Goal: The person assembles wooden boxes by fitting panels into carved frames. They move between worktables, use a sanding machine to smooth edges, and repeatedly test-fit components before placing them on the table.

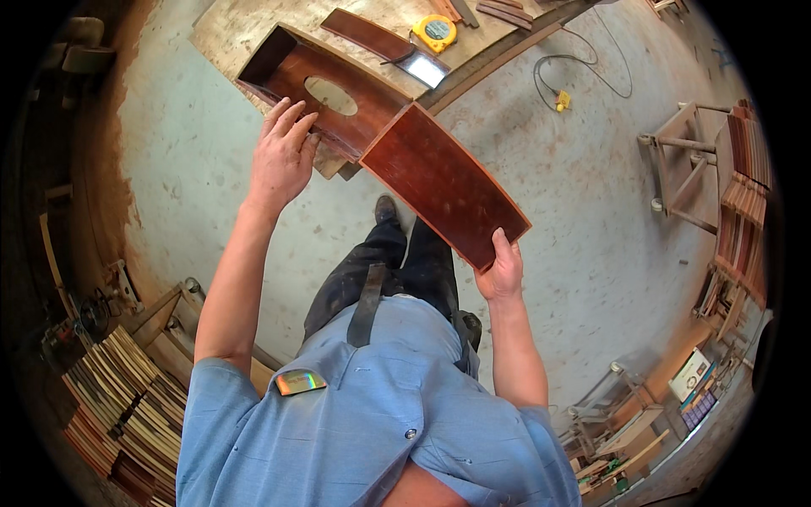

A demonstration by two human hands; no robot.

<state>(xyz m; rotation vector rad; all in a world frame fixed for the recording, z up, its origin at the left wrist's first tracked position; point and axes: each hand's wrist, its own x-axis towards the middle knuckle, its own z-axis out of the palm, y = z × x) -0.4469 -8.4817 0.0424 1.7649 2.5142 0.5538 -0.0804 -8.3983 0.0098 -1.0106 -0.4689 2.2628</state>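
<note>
A long, open dark reddish-brown wooden box (363,114) lies on the far table; an oval hole pierces its base. My left hand (285,156) is at the box's near side wall, fingers hooked over the rim and thumb low beside it. With my right hand (503,269) I grip the near right corner of a flat reddish-brown wooden panel (443,182), thumb on top and fingers hidden beneath. The panel slants down toward me from the box's right end. Its far edge meets that end; whether the two are joined I cannot tell.
On the table (245,29) behind the box are a dark wooden strip (363,35), a phone-like bright-screened device (425,71) and a yellow tape measure (435,32). A cable with a yellow plug (563,100) lies on the floor. Wood stacks (135,397) stand left and right.
</note>
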